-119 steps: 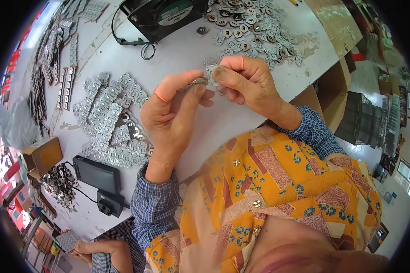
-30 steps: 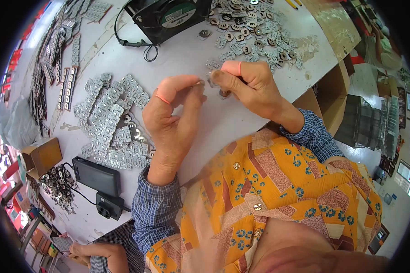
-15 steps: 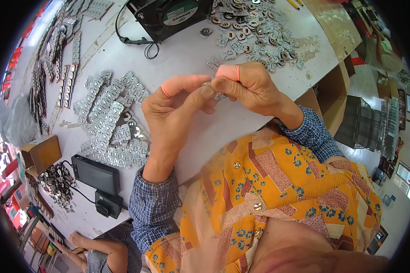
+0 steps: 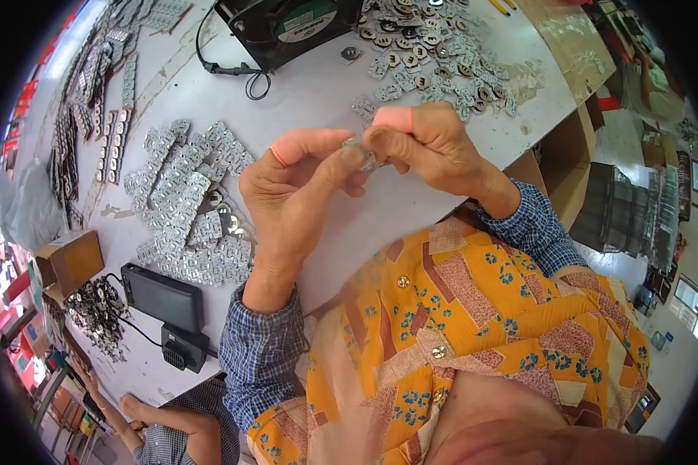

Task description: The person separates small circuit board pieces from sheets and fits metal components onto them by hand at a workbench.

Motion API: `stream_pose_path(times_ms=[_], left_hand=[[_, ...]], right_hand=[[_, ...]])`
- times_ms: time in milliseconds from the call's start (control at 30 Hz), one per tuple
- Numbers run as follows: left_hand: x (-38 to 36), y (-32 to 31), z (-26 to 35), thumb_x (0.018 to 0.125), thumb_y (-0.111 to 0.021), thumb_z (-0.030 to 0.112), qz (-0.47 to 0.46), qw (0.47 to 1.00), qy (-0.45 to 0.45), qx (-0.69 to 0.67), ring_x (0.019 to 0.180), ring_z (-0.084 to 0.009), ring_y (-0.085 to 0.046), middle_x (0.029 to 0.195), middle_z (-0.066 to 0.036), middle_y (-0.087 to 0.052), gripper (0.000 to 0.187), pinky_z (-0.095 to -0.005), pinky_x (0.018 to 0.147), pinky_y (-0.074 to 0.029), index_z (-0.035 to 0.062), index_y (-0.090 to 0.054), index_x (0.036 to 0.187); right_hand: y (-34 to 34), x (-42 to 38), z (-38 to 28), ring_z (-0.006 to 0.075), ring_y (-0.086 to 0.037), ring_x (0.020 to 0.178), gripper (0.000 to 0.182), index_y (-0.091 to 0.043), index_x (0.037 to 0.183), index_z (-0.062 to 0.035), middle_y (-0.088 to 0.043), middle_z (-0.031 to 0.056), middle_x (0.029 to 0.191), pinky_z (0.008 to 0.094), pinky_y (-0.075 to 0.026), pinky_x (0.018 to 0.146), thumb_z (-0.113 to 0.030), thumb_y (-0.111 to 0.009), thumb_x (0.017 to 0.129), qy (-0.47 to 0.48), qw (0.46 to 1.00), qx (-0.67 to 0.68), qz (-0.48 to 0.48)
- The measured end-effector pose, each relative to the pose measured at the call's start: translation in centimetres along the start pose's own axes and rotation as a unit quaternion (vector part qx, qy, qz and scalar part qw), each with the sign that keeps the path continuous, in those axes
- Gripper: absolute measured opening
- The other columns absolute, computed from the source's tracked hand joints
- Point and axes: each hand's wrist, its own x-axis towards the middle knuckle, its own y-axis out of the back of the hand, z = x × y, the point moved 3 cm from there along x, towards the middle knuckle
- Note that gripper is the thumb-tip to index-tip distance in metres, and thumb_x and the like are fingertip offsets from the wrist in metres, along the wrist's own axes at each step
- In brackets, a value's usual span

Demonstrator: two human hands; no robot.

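Note:
Over the middle of the table both my hands pinch one small silvery metal plate (image 4: 366, 159), its edges partly hidden by fingertips. My left hand (image 4: 298, 174) grips its left side between thumb and forefinger. At its right, my right hand (image 4: 423, 143) is closed with thumb against forefinger. Pinkish bands wrap both forefingers. Left of my left hand lies a heap of joined silvery plate strips (image 4: 190, 205). Beyond my right hand spreads a pile of loose small plates with round dark pieces (image 4: 442, 66).
A black fan (image 4: 287, 31) with a cable stands at the back of the table (image 4: 318, 101). Toward the left lie dark strips (image 4: 93, 85), a small cardboard box (image 4: 70, 263) and a black power bank (image 4: 163, 298). Another person's leg (image 4: 186, 426) shows at lower left.
My right hand has shifted slightly rightward and its fingers have turned, so more of the metal plate shows between my hands. The other person's arm at lower left has moved.

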Motion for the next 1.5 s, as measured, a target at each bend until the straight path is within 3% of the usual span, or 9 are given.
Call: stream_pose_path(times_ms=[233,433,633,933,1133,1233,1300,1400,1500], left_hand=[[-0.1,-0.1,-0.1,0.089,-0.070,0.000,0.032,0.999,0.018,0.007,0.068,-0.0125,-0.068,0.082,-0.008,-0.072,0.012,-0.0241,0.060,-0.056,-0.0033,-0.069,0.101],[-0.2,-0.2,0.3,0.092,-0.067,0.000,0.001,1.000,-0.020,-0.011,0.069,-0.0127,-0.068,0.082,-0.008,-0.071,0.012,-0.0241,0.062,-0.056,-0.0041,-0.068,0.103],[-0.6,-0.2,0.3,0.094,-0.064,0.000,-0.017,0.995,-0.074,0.065,0.076,-0.0122,-0.068,0.088,-0.006,-0.069,0.015,-0.0244,0.065,-0.056,-0.0044,-0.065,0.108],[-0.4,-0.4,0.0,0.074,-0.080,-0.008,0.074,0.916,-0.297,0.258,0.072,-0.0152,-0.069,0.086,-0.009,-0.069,0.033,-0.0246,0.065,-0.056,0.0001,-0.066,0.102],[-0.5,-0.8,0.8,0.073,-0.079,-0.008,0.050,0.858,-0.373,0.349,0.069,-0.0190,-0.068,0.086,-0.011,-0.068,0.031,-0.0271,0.060,-0.053,0.0009,-0.066,0.100],[-0.1,-0.9,0.9,0.073,-0.080,-0.004,0.031,0.850,-0.388,0.354,0.066,-0.0203,-0.066,0.082,-0.011,-0.067,0.032,-0.0276,0.059,-0.053,0.0011,-0.065,0.101],[0.0,-0.2,1.6,0.073,-0.081,-0.002,0.029,0.859,-0.362,0.362,0.064,-0.0208,-0.065,0.080,-0.010,-0.066,0.033,-0.0277,0.059,-0.052,0.0013,-0.065,0.101],[0.1,3.6,4.7,0.075,-0.080,0.004,0.157,0.801,-0.337,0.470,0.063,-0.0196,-0.064,0.078,-0.009,-0.067,0.029,-0.0284,0.057,-0.051,0.0033,-0.065,0.100],[-0.5,7.4,6.9,0.080,-0.075,0.008,0.249,0.765,-0.267,0.531,0.062,-0.0211,-0.065,0.076,-0.010,-0.068,0.018,-0.0319,0.057,-0.050,0.0038,-0.066,0.095]], right_hand=[[0.1,-0.1,-0.2,0.0047,-0.050,0.054,0.028,-0.065,0.086,-0.0046,-0.055,-0.0018,0.063,0.0226,-0.040,0.048,-0.026,-0.058,0.102,0.021,0.998,-0.052,-0.032],[0.2,-0.3,-0.3,0.0024,-0.048,0.054,0.027,-0.067,0.086,-0.0049,-0.062,-0.0021,0.069,0.0201,-0.036,0.046,-0.027,-0.059,0.101,-0.137,0.967,0.210,-0.036],[-0.5,-0.7,-0.4,0.0020,-0.045,0.050,0.030,-0.066,0.082,-0.0054,-0.059,-0.0025,0.067,0.0195,-0.031,0.042,-0.029,-0.060,0.100,-0.231,0.917,0.325,-0.013],[-0.9,-0.3,0.3,0.0023,-0.040,0.044,0.035,-0.062,0.076,-0.0041,-0.051,-0.0031,0.056,0.0202,-0.028,0.040,-0.031,-0.060,0.100,-0.197,0.944,0.261,0.042],[-0.5,-0.7,0.7,0.0026,-0.041,0.046,0.036,-0.063,0.075,-0.0043,-0.051,-0.0024,0.057,0.0198,-0.028,0.041,-0.030,-0.061,0.099,-0.220,0.936,0.272,0.038],[-0.1,-0.5,-0.2,0.0040,-0.042,0.046,0.034,-0.065,0.077,-0.0042,-0.051,-0.0027,0.056,0.0214,-0.029,0.041,-0.031,-0.061,0.098,-0.230,0.947,0.219,0.049],[1.2,-0.8,0.1,0.0055,-0.042,0.047,0.029,-0.066,0.080,-0.0037,-0.052,-0.0021,0.056,0.0236,-0.031,0.042,-0.027,-0.063,0.097,-0.144,0.981,0.050,0.122],[2.4,-0.4,1.2,0.0078,-0.042,0.047,0.017,-0.068,0.085,-0.0029,-0.052,0.0024,0.056,0.0275,-0.034,0.044,-0.016,-0.067,0.094,0.030,0.954,-0.211,0.209],[4.0,-0.5,0.7,0.0162,-0.049,0.048,0.009,-0.068,0.089,-0.0032,-0.054,0.0088,0.061,0.0295,-0.037,0.046,-0.011,-0.071,0.091,0.031,0.907,-0.383,0.171]])
